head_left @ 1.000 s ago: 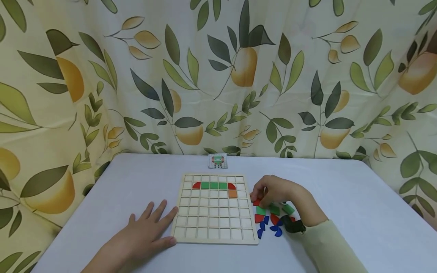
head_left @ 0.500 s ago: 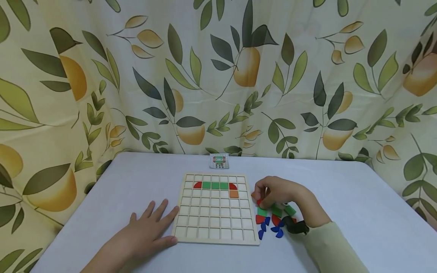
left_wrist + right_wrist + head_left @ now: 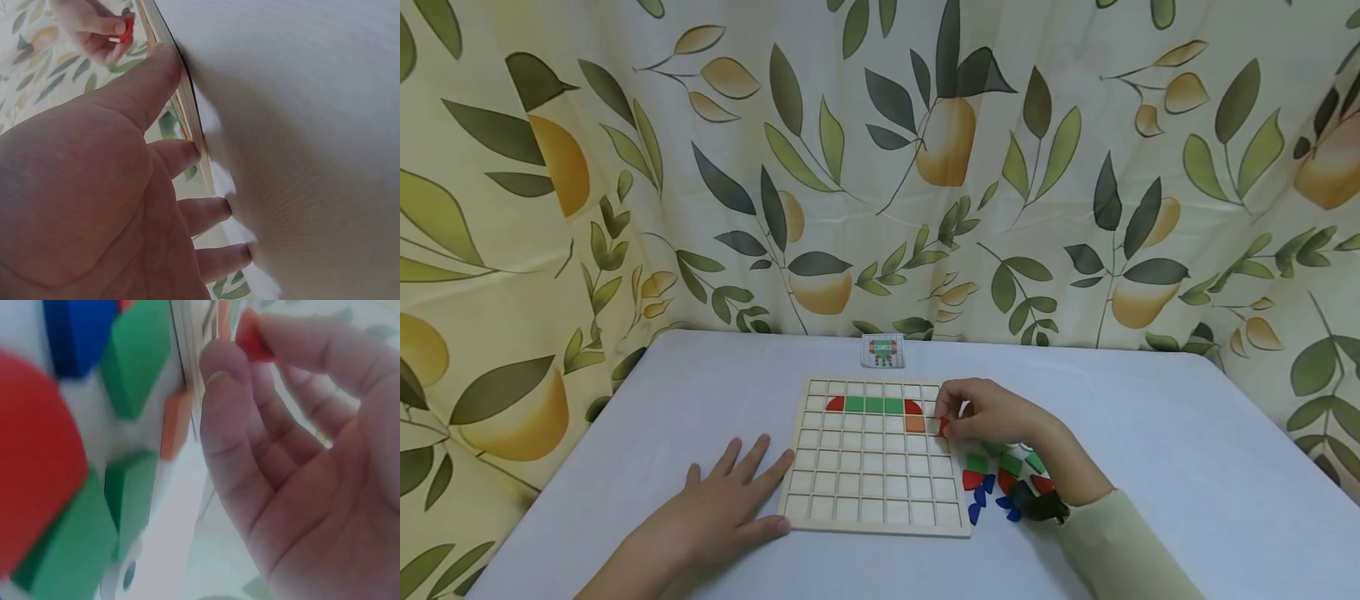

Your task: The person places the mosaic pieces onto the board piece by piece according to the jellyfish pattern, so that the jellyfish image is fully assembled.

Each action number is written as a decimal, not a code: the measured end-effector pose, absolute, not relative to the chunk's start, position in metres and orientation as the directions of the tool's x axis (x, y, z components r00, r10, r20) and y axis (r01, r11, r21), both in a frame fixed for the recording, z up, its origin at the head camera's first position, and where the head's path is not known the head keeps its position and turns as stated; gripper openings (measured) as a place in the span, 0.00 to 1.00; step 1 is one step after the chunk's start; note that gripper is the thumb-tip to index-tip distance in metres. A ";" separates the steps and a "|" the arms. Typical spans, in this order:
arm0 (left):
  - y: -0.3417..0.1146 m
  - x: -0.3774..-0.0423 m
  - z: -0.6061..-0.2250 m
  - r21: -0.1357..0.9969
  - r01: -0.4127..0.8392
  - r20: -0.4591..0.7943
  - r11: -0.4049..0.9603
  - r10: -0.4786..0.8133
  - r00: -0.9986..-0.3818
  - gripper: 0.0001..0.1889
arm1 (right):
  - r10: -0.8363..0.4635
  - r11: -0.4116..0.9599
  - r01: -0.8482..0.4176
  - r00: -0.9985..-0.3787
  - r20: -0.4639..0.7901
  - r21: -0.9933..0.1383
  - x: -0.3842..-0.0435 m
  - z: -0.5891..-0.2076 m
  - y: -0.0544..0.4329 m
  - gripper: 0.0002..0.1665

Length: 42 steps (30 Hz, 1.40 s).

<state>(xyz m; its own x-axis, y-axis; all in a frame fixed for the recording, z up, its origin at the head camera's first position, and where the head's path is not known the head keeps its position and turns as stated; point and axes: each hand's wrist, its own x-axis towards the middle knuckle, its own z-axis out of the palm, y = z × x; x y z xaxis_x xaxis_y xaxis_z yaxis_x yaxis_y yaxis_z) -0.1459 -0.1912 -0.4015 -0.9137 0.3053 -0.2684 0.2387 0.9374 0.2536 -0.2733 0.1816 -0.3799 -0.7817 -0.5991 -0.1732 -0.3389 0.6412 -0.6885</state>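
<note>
A light wooden grid board (image 3: 872, 487) lies on the white table. In its second row, green squares (image 3: 874, 405) run between two red rounded-corner pieces (image 3: 836, 404); an orange square (image 3: 914, 423) sits below the right one. My left hand (image 3: 718, 496) lies with fingers spread, thumb and index finger at the board's left edge. Over the board's upper right edge, my right hand (image 3: 992, 408) pinches a small red piece (image 3: 251, 337) between thumb and index finger. Fingers partly hide that piece, so its full shape cannot be told.
Loose green pieces (image 3: 977, 463), red pieces (image 3: 973, 480) and blue pieces (image 3: 977, 496) lie right of the board, partly under the right wrist. An orange piece (image 3: 177, 425) lies close by the board. Behind it stands a small pattern card (image 3: 882, 351), before a leafy curtain (image 3: 880, 167).
My right hand has left the loose pieces and moved up and left to the board's right edge, carrying the red piece. The left hand has stayed by the board's left edge.
</note>
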 end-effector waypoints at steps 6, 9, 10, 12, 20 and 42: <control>-0.192 -0.144 -0.400 0.249 0.258 -0.255 0.933 0.320 -0.912 0.43 | -0.551 0.656 -0.298 -0.817 -0.170 -0.693 -0.268 -0.382 0.167 0.08; -0.191 -0.144 -0.400 0.251 0.260 -0.249 0.932 0.322 -0.914 0.43 | -0.543 0.664 -0.301 -0.823 -0.165 -0.685 -0.266 -0.385 0.159 0.06; -0.192 -0.143 -0.399 0.252 0.259 -0.248 0.932 0.321 -0.914 0.43 | -0.542 0.665 -0.302 -0.824 -0.163 -0.683 -0.265 -0.385 0.156 0.05; -0.193 -0.144 -0.399 0.254 0.257 -0.245 0.932 0.319 -0.915 0.43 | -0.541 0.668 -0.307 -0.826 -0.160 -0.678 -0.264 -0.386 0.152 0.06; -0.192 -0.145 -0.399 0.235 0.260 -0.247 0.937 0.317 -0.916 0.42 | -0.529 0.729 -0.377 -0.840 -0.122 -0.571 -0.257 -0.386 0.142 0.08; -0.192 -0.145 -0.402 0.235 0.269 -0.238 0.934 0.323 -0.916 0.44 | -0.551 0.749 -0.374 -0.810 -0.201 -0.546 -0.264 -0.364 0.173 0.09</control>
